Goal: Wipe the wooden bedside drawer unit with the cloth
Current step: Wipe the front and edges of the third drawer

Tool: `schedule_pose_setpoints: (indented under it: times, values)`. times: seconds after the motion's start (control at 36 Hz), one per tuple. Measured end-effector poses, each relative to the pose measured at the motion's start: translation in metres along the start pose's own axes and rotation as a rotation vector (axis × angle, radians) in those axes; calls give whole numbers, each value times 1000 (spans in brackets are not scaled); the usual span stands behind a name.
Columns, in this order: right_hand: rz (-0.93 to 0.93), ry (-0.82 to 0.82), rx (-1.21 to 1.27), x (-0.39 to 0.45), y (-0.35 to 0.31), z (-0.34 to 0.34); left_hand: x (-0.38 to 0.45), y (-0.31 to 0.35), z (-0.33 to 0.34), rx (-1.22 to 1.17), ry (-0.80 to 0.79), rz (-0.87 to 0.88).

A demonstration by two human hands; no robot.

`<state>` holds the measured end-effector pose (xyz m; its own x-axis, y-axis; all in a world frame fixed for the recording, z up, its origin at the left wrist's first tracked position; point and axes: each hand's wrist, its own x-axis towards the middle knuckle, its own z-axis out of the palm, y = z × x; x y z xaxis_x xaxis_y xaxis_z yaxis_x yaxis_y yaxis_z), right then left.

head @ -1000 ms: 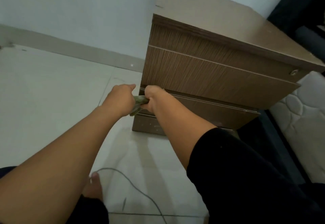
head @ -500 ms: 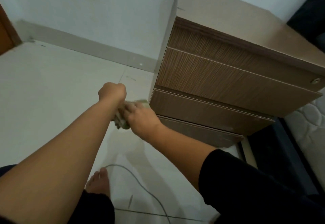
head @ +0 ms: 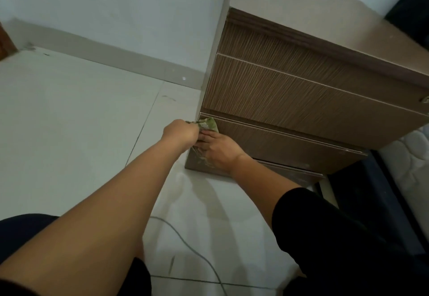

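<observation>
We count one pale tiled floor [head: 76, 119], and on it one brown wood-grain bedside drawer unit [head: 301, 100] standing against the light wall [head: 116, 12]. The unit shows three drawer fronts stacked one above another, all closed, so we cannot tell what is in them; its tan top carries nothing we can make out. At the right edge we see one white quilted mattress [head: 413, 156], just beside the unit. One thin grey cable [head: 185, 242] curls across the floor between our legs.

We have two bare arms reaching forward. Our right hand [head: 218, 148] lies with fingers spread, pressing down against the lower left corner of the unit's front, near the middle drawer's left end. Our left hand [head: 182, 134] is closed in a fist, its grip tight on the cloth. There is one small crumpled green cloth [head: 207, 123], bunched between the two hands and touching the unit's left front edge at the top of the middle drawer; part of it trails down under the right palm.
</observation>
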<state>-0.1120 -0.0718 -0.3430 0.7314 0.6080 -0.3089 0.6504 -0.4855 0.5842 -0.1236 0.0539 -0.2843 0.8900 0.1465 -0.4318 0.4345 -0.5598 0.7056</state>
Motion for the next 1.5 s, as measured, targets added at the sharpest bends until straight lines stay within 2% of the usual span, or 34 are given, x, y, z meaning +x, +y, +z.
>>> schedule_pose_setpoints:
  times: [0.11, 0.25, 0.58, 1.06, 1.5]
  values:
    - [-93, -79, 29, -1, -1, 2, 3, 2, 8, 51, -2, 44]
    - [-50, -109, 143, -13, 6, -1, 3, 2, 17, 101, -29, 59]
    - [26, -255, 226, -68, 20, 51, -2, 12, 39, 176, -148, 66]
    - [96, -391, 345, -111, 34, 87, -6, 37, 83, 226, -271, 135]
    - [332, -499, 511, -162, 52, 132, -4, 54, 133, 350, -338, 187]
